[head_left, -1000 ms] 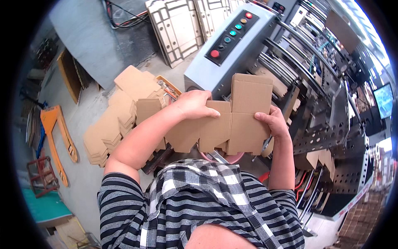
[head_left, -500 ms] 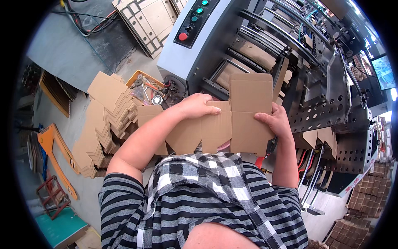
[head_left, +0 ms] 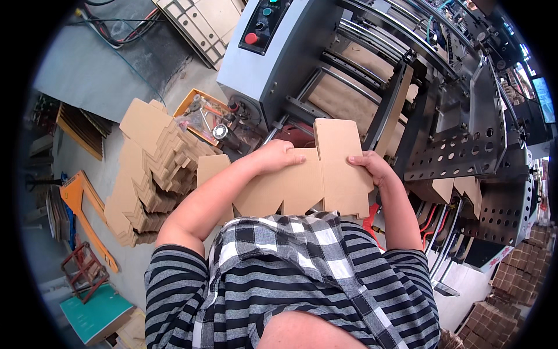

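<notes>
A flat, die-cut cardboard box blank (head_left: 290, 189) spans the space in front of my body, its tall flap pointing away from me. My left hand (head_left: 280, 157) grips its far edge near the middle, thumb on top and fingers hidden behind. On the right side edge, my right hand (head_left: 373, 166) holds it the same way, thumb on the face. Left of my left forearm rises a pile of similar cardboard blanks (head_left: 145, 168), stacked unevenly.
Straight ahead stands a grey machine (head_left: 256, 64) with a red button, rails and perforated metal plates (head_left: 447, 145) to the right. An orange-rimmed tool tray (head_left: 203, 113) lies beside it. At left are an orange pallet-jack handle (head_left: 87, 215) and a teal-topped box (head_left: 93, 314).
The blank has shifted slightly toward me and left, both hands moving with it and keeping their hold. The view has also turned a little.
</notes>
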Available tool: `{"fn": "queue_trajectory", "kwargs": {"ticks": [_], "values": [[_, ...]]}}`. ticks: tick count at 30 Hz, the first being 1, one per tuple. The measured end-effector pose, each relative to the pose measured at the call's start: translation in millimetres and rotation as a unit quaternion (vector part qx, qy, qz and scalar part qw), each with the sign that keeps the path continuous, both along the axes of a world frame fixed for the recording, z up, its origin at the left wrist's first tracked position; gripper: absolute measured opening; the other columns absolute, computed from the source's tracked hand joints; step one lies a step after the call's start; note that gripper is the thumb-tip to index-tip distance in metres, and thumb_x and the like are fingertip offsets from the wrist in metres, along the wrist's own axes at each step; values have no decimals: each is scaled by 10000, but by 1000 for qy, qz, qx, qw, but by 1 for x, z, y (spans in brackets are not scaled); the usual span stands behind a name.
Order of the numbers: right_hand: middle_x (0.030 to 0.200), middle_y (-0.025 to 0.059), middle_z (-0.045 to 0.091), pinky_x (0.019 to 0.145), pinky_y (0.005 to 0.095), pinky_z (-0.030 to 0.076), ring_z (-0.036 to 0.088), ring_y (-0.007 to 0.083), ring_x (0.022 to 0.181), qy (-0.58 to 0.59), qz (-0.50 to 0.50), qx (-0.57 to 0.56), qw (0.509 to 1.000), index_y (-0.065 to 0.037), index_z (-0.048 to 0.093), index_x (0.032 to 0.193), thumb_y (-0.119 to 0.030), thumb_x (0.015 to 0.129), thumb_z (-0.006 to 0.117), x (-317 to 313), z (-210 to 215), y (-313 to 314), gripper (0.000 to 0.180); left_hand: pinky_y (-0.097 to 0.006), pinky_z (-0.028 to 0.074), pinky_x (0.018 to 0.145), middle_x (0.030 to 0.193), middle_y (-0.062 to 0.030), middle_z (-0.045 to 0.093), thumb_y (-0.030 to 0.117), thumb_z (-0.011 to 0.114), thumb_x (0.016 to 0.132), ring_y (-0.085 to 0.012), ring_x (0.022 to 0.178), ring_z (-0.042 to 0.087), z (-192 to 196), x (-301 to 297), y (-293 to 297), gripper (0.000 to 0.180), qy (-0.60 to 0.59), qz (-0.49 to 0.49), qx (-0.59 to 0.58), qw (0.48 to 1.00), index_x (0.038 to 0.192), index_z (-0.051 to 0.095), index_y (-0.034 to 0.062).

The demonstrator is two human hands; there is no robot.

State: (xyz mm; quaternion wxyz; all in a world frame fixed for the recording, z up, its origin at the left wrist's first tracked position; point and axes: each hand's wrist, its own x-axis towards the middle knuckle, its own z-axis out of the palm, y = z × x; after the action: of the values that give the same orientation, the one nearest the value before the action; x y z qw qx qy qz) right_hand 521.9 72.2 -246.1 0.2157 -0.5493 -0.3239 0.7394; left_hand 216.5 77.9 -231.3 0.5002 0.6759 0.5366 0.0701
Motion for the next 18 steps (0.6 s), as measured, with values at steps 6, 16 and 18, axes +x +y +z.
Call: {"fn": "queue_trajectory", "kwargs": {"ticks": [6,16,18], "values": [[948,126,682,748,340,540,670,200,802,-19,-16,79,997,26,631,1072,-233,749,770,0,-5,-2,438,-332,497,711,821,-134,675,395,689,806,-195,765,644,16,1,4,428,21,-5,14,1000,894,653,-22],[1122,147,627,844,338,494,633,262,979,-482,0,531,697,26,472,1298,-265,746,749,-16,17,22,683,-319,493,714,870,-118,675,376,696,816,-166,773,627,-19,-5,12,420,-11,59,-87,994,938,655,-23],[1080,173,637,836,365,498,635,306,972,-357,28,536,764,1,559,1199,-207,747,741,-42,38,10,530,-314,491,711,860,-99,670,366,705,814,-144,767,611,-30,-13,15,404,-34,86,-110,990,933,656,-17]]}}
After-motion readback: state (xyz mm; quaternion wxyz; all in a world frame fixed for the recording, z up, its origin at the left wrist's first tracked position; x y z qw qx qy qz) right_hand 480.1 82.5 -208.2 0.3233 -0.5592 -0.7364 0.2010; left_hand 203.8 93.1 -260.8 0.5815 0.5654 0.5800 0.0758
